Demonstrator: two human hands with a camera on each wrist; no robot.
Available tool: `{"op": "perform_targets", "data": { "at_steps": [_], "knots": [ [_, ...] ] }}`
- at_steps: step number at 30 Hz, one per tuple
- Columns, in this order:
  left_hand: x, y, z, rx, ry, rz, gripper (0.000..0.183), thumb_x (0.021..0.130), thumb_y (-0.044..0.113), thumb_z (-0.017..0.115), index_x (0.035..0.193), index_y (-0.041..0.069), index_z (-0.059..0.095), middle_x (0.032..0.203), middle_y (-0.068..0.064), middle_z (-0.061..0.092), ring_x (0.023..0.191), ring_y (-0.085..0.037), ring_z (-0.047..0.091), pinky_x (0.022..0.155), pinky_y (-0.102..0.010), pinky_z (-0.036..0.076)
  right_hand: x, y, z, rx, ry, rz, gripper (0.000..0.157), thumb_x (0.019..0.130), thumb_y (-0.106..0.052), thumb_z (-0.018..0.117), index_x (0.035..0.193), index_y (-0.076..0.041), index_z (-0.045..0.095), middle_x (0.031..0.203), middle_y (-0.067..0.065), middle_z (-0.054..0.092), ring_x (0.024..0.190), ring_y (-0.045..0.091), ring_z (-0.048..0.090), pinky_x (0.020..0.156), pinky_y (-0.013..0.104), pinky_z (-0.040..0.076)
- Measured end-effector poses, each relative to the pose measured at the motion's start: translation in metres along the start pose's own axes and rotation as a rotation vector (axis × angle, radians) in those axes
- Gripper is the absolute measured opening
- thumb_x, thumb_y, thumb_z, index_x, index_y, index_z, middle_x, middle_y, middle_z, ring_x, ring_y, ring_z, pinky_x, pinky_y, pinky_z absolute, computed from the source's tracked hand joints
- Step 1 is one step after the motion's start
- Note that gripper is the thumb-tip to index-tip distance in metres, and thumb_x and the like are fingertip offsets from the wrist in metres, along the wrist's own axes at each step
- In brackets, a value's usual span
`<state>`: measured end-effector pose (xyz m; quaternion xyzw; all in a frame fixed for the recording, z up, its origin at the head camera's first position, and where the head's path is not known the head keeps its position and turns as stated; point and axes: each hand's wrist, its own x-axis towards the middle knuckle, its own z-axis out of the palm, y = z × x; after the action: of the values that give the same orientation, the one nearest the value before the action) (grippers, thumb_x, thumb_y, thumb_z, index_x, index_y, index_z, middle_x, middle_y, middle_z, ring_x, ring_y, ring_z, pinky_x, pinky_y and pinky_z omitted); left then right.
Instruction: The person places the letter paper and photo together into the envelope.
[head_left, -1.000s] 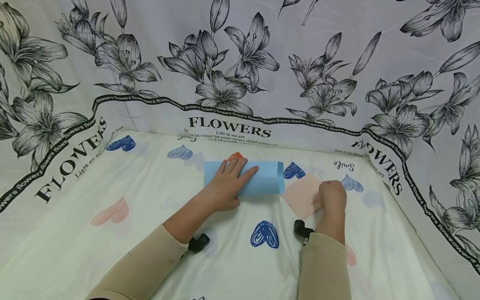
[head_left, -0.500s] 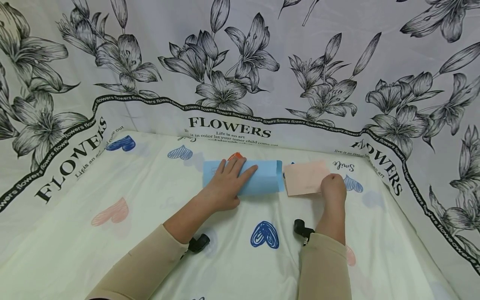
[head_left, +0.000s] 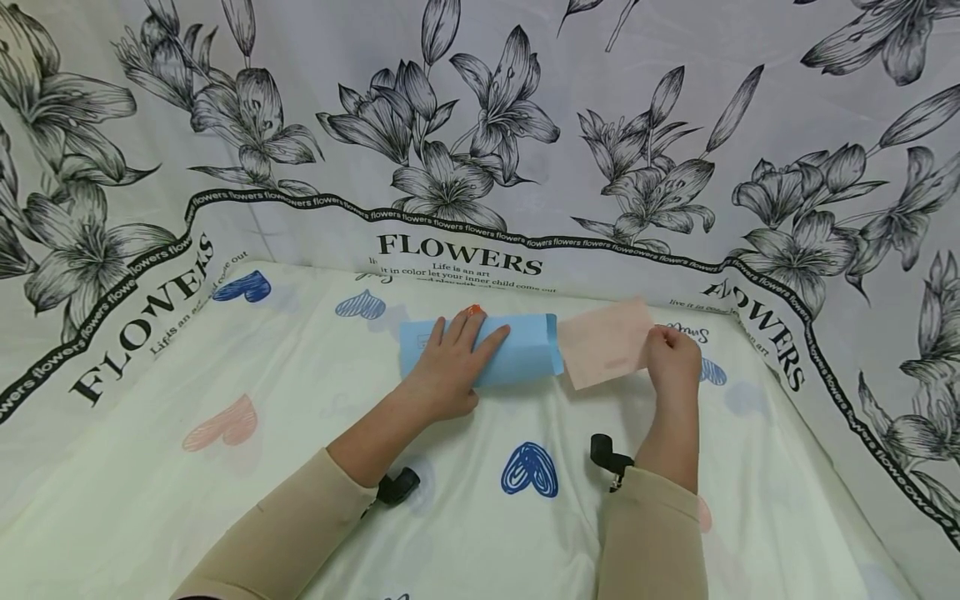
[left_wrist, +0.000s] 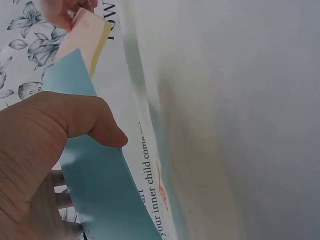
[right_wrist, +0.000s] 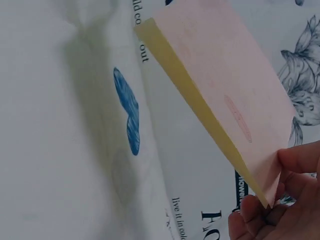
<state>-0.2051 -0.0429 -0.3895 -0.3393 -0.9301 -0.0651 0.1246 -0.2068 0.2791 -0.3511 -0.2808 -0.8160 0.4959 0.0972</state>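
Note:
In the head view my left hand (head_left: 446, 371) holds a light blue paper envelope (head_left: 525, 354) lying lengthwise, a flap at its right end. The left wrist view shows the thumb over the front of the blue envelope (left_wrist: 107, 195) and fingers behind it. To the right, my right hand (head_left: 673, 358) pinches a pink card (head_left: 603, 343) by its right-hand corner. This card's left edge is close to the envelope's right end; whether they touch I cannot tell. Seen from the right wrist, the pink card (right_wrist: 220, 65) has a yellow strip (right_wrist: 195, 110) along one edge.
A pale cloth with printed hearts (head_left: 529, 469) covers the surface. Behind it rises a white curtain (head_left: 555, 200) with black flower prints and lettering. Each wrist wears a small black camera (head_left: 602, 450).
My right hand has lifted the pink card, turning it from a diamond position to nearly level, then tilting its right end upward. The envelope has shifted slightly left and up under my left hand.

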Motion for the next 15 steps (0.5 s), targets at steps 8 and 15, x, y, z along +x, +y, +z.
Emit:
{"op": "perform_targets", "data": {
  "at_steps": [8,15],
  "knots": [
    [-0.0003,0.0005,-0.0002,-0.006,-0.007,-0.014,0.098,0.075,0.014,0.079,0.16,0.016,0.03,0.157,-0.025,0.029,0.146,-0.045,0.026,0.114,-0.068,0.023,-0.0031,-0.0068,-0.0024,0.068,0.093,-0.047,0.042,0.108,-0.032,0.044,0.135,-0.006,0.064,0.118,0.006,0.06,0.099,0.016,0.054,0.083,0.03,0.045],
    [-0.0002,0.0004,0.0008,-0.005,-0.012,-0.016,0.098,0.075,0.014,0.078,0.16,0.016,0.03,0.157,-0.024,0.029,0.146,-0.046,0.026,0.114,-0.068,0.024,-0.0053,-0.0079,-0.0034,0.085,0.105,-0.058,0.043,0.108,-0.033,0.044,0.134,-0.005,0.064,0.117,0.004,0.059,0.099,0.014,0.052,0.083,0.029,0.043]
  ]
}}
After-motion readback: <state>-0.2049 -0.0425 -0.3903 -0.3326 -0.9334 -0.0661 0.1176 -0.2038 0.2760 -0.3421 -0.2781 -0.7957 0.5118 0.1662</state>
